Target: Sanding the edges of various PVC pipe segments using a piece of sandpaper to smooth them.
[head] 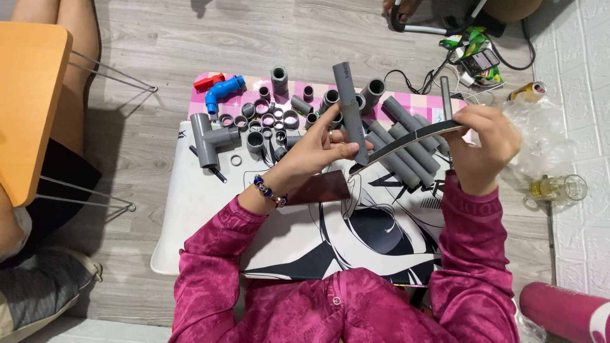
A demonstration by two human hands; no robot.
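Nearest, the two magenta sleeves reach out over the mat [210, 209], whose near edge is hidden under the arms. The left hand [318, 149], beaded bracelet [270, 190] at the wrist, is clamped on the lower part of a grey pipe [351, 95] and holds it nearly upright above the middle of the mat, thumb and fingertips pinching close to its bottom end. The right hand [486, 143], well apart from the left, is closed on one end of a thin dark strip [406, 141]. The strip bows slightly and runs down leftward until its free tip meets the pipe just beside the left fingertips.

As I judge it, the work is strip against pipe end, and it goes best with the pipe gripped firmly so it cannot twist. The left fingertips should sit back from the contact point, for the tip lies very near them. A strip this flexed may skid or spring, so a lighter, flatter hold with less bow would steady it. What kind of strip it is I cannot tell.

Beyond the hands, a pile [416, 159] of cut grey pipes lies toward the mat's far right corner. Short fittings [267, 121] cluster along the far edge, with a grey tee [206, 136] and a blue elbow [223, 91] at the far left corner
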